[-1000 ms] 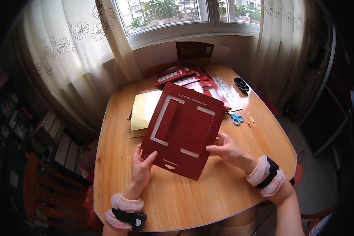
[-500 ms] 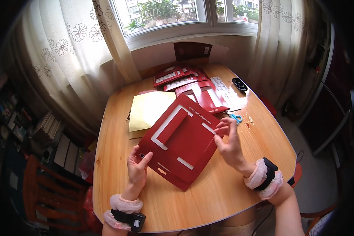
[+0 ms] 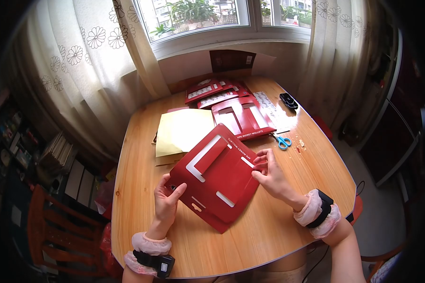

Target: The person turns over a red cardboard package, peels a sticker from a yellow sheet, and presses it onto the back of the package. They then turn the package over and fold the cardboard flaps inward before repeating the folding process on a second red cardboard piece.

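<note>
A red card packaging sleeve (image 3: 217, 181) with white cut-out slots, a hang hole and the print "4PK MONEY WALLETS" is held tilted above the table. My left hand (image 3: 166, 202) grips its lower left edge, thumb on the front face and fingers behind. At the sleeve's right edge, my right hand (image 3: 275, 178) has its thumb and fingers closed on the card beside a white slot; the fingertips partly hide that spot.
Several red packs (image 3: 217, 92) lie stacked at the back, with another red sleeve (image 3: 243, 118) in front. Yellowish paper sheets (image 3: 170, 137) lie at left. Blue-handled scissors (image 3: 283, 143), small scraps (image 3: 301, 144), a sticker sheet (image 3: 271, 111) and a black object (image 3: 288, 101) are at right.
The sleeve has dropped slightly towards me and its top edge tilted down. My right fingers, looser before, have moved down and closed on its right edge. My left hand keeps its grip.
</note>
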